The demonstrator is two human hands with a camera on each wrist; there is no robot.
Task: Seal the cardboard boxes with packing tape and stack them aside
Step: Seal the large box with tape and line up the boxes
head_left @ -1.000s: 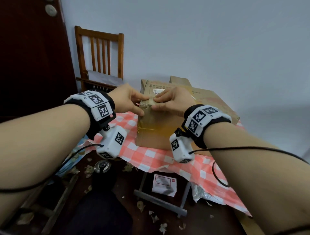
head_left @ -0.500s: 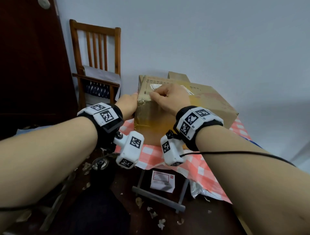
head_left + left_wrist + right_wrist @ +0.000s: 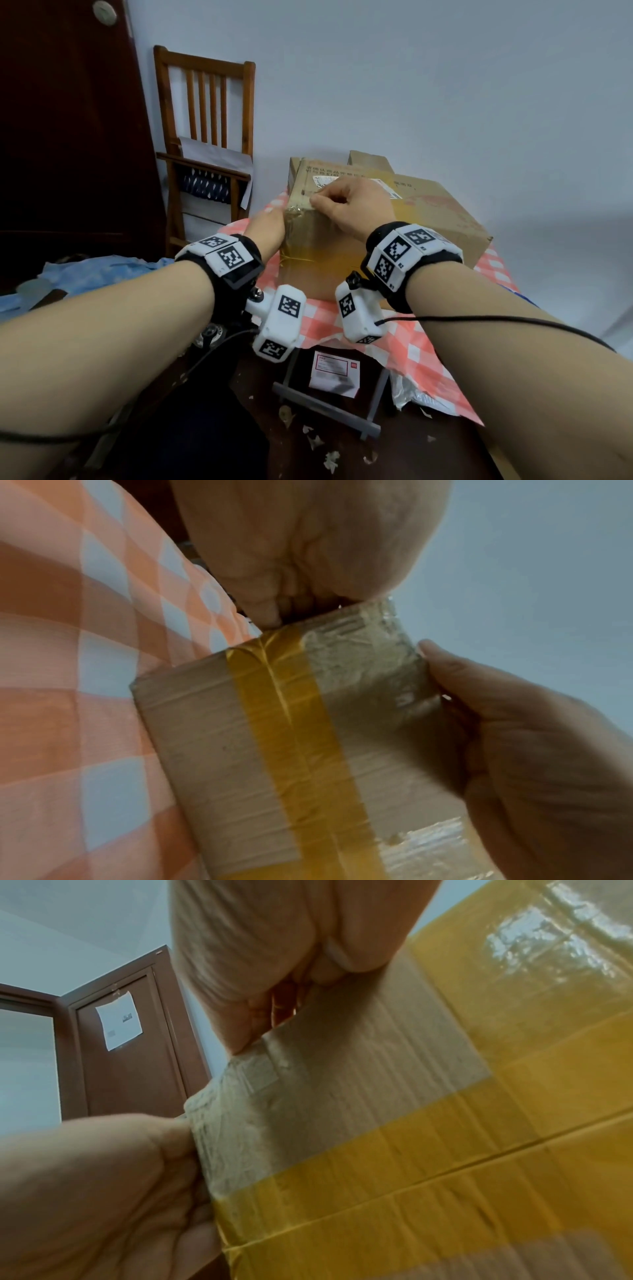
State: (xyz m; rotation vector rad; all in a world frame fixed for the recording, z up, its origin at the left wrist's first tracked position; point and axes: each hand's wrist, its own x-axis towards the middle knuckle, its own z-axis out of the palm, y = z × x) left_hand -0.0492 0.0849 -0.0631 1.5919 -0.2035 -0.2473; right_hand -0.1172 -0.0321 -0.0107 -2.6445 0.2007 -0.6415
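Cardboard box [image 3: 428, 219] on table [image 3: 421, 346], chair [image 3: 205, 144] behind-left.

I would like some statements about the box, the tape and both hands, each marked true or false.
1. The cardboard box stands on a checked tablecloth. True.
2. A yellow tape strip runs across the box's near face. True.
3. The right hand rests flat on the tablecloth. False: its curled fingers press at the box's top edge.
4. The left hand holds a tape roll. False: it lies against the box's left side; no roll shows.
5. A wooden chair stands by the wall. True.
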